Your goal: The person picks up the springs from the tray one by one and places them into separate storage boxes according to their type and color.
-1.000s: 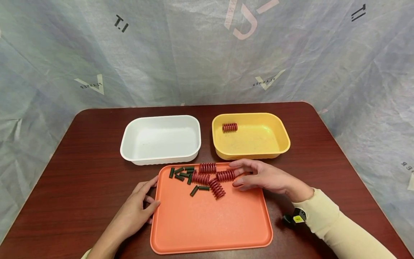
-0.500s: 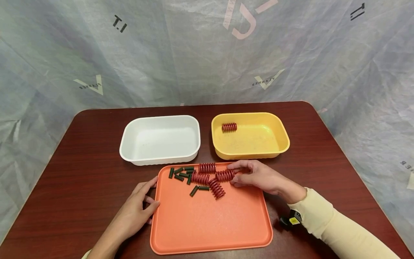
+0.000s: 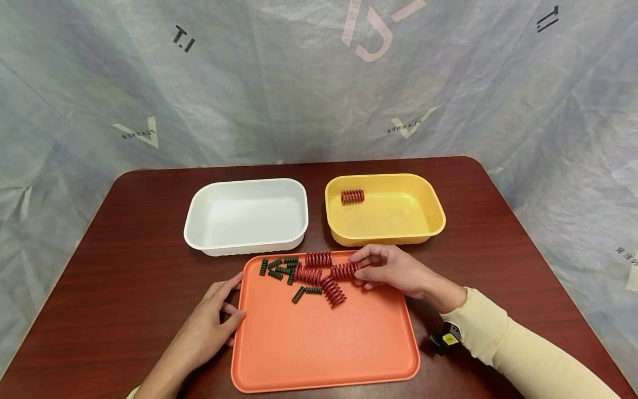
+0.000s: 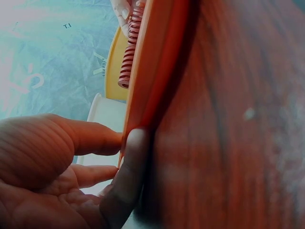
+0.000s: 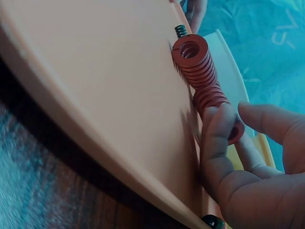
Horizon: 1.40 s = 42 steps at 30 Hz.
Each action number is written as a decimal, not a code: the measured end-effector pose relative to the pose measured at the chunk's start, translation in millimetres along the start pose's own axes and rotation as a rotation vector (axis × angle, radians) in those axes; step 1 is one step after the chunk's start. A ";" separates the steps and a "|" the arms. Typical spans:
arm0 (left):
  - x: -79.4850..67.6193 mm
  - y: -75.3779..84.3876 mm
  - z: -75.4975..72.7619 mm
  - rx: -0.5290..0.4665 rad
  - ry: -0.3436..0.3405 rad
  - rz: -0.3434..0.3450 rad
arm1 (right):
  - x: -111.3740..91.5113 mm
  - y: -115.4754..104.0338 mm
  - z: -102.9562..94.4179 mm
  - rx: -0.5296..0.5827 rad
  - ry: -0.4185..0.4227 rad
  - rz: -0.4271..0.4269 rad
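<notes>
My right hand (image 3: pixel 396 271) pinches the right end of a red coil spring (image 3: pixel 344 271), its thumb in front and fingers behind. That spring lies on the orange tray (image 3: pixel 324 349), near its far edge. In the right wrist view the held spring (image 5: pixel 209 97) sits end to end with another thick one. Three more red springs (image 3: pixel 333 292) lie beside it, and several small dark green springs (image 3: pixel 299 294) are scattered to their left. My left hand (image 3: pixel 206 321) grips the tray's left rim; in the left wrist view its digits sit on both sides of the rim.
Behind the tray stand a white bin (image 3: pixel 249 247) with nothing seen in it and a yellow bin (image 3: pixel 389 241). One red spring (image 3: pixel 353 197) lies in the yellow bin. A dark red wooden table (image 3: pixel 99 266) bears everything, with a grey sheet (image 3: pixel 279 83) behind.
My right hand has moved slightly left, and its fingers and thumb have closed on the end of the rightmost red spring. The left hand stays at the tray rim.
</notes>
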State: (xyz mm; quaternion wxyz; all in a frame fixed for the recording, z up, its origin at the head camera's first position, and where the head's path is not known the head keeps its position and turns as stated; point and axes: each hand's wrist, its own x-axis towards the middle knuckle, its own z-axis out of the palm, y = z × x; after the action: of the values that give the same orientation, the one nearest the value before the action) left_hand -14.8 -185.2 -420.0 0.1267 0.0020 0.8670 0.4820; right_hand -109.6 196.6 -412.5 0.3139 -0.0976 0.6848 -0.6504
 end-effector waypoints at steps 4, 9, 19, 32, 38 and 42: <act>-0.4 -0.3 -0.3 -0.003 0.004 0.001 | 2.9 0.4 0.7 0.026 0.010 0.009; -1.2 -0.3 -0.9 -0.006 0.005 0.001 | 2.2 -2.3 -1.2 0.057 -0.006 0.024; -2.0 0.5 -2.7 -0.015 0.009 0.008 | -4.9 -12.8 -7.8 0.097 -0.070 0.011; -1.4 1.7 -1.9 -0.024 0.006 0.008 | -12.6 -33.4 -23.7 0.084 -0.085 -0.033; -1.6 0.3 0.1 -0.039 -0.002 0.013 | -13.8 -48.7 -36.8 0.096 -0.117 -0.061; -1.4 -0.6 0.9 -0.044 -0.001 0.018 | -13.2 -60.5 -46.0 0.099 -0.120 -0.071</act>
State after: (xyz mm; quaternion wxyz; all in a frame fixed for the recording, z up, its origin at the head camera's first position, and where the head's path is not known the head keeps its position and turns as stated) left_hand -13.1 -184.9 -420.6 0.1227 0.0071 0.8560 0.5021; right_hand -141.5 233.7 -352.9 0.3356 -0.1451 0.6278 -0.6872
